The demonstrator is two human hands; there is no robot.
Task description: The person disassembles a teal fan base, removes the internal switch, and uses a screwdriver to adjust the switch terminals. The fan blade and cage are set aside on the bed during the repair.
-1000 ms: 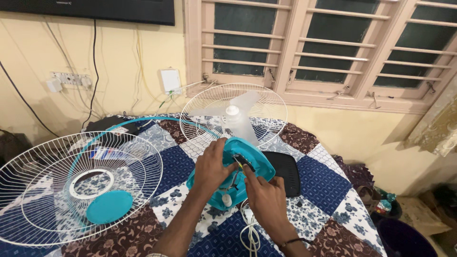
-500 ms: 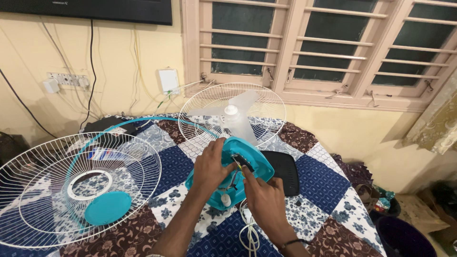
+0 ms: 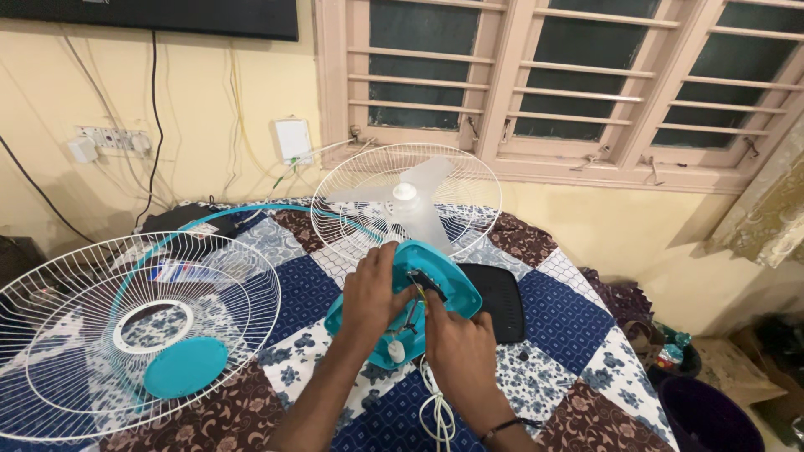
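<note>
Centrally, motor housing: teal, at frame centre on the quilt, back opened, thin wires showing inside.
Left hand: fingers curled around the housing's left side, grasping it.
Right hand: below and right of the housing; fingertips pinch at the wiring in the opening, though what exactly they hold cannot be told.
Blade: translucent, just above the housing, inside the rear guard, which stands upright before the window wall.
Front guard: lower left, lying flat with a teal disc at its hub, well apart from both hands.
Cord: white, trailing down from the housing between the forearms.
Black cover: flat on the quilt, just right of the housing.
Risk, wiring: a hard tug by the right fingertips could likely snap or unseat a thin lead.
Risk, balance: the soft quilt gives poor footing; if the left grip slackens, the housing and rear guard may tip.
Risk, cord: a wrist could snag it and drag the housing.
</note>
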